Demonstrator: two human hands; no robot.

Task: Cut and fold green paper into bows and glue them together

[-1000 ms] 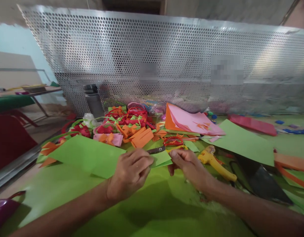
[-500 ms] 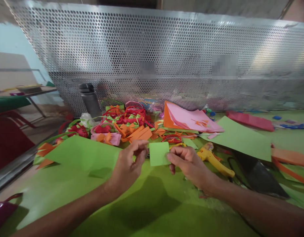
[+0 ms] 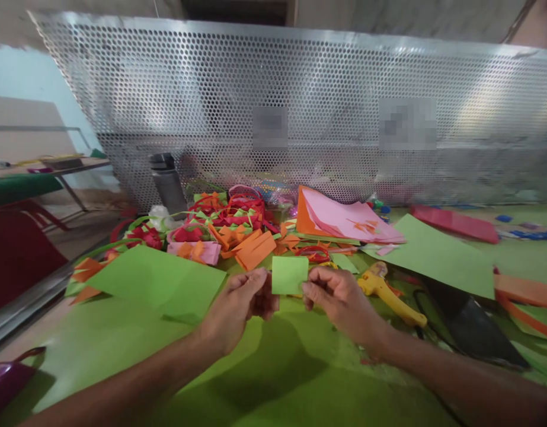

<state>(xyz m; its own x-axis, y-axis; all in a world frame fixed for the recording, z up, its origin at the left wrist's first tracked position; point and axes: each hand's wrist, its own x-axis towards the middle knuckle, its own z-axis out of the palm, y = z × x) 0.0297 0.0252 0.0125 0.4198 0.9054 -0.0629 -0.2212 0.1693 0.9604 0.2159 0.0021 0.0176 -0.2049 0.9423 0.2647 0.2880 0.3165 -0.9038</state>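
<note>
A small light-green paper square [image 3: 290,276] is held up above the table in front of me. My right hand [image 3: 330,296] pinches its right edge between thumb and fingers. At its left edge is my left hand [image 3: 244,302], fingers loosely curled and thumb raised, with the fingertips near the lower left corner. The thumb does not lie on the square; whether fingertips touch its back is hidden. Left of my left hand lies a larger green sheet [image 3: 157,281]. Behind the square are red-handled scissors [image 3: 315,254], and a yellow glue gun [image 3: 393,296] rests to the right.
Folded orange paper pieces [image 3: 255,249] and red paper baskets [image 3: 242,207] are heaped at the back. Pink sheets [image 3: 344,218], a pale green sheet [image 3: 442,252] and a dark flat object [image 3: 475,323] lie rightward. A grey bottle [image 3: 168,184] stands before the perforated metal panel [image 3: 326,77].
My left hand has moved right and closer to the square, its fingers now at the lower left corner. My right hand still holds the right edge. The view has shifted slightly.
</note>
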